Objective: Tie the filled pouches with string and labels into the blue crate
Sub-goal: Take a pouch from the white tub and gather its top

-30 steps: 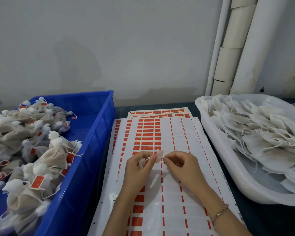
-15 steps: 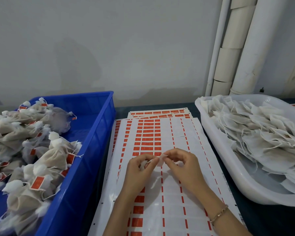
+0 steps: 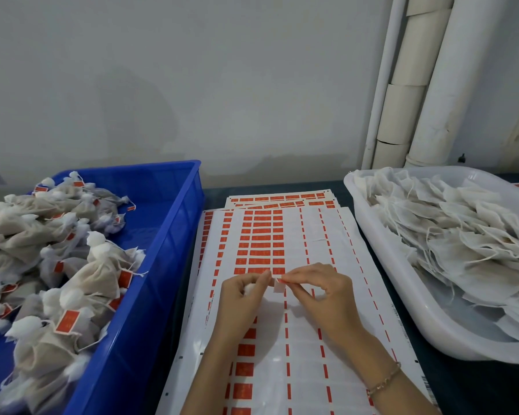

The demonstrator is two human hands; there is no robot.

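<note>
No writing can be read. The red labels (image 3: 259,253) on the label sheet (image 3: 306,339) carry faint print too small to make out. So do the red tags (image 3: 68,321) on the pouches (image 3: 90,280) in the blue crate (image 3: 174,235) left of the sheet. A barcode (image 3: 427,384) at the sheet's right edge is blurred.

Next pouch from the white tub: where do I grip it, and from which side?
Pinch a top pouch by its raised free edge, coming from above on the tub's left side. They lie flat and overlapping, so only edges stick up; a sideways pull would likely drag neighbours.
</note>
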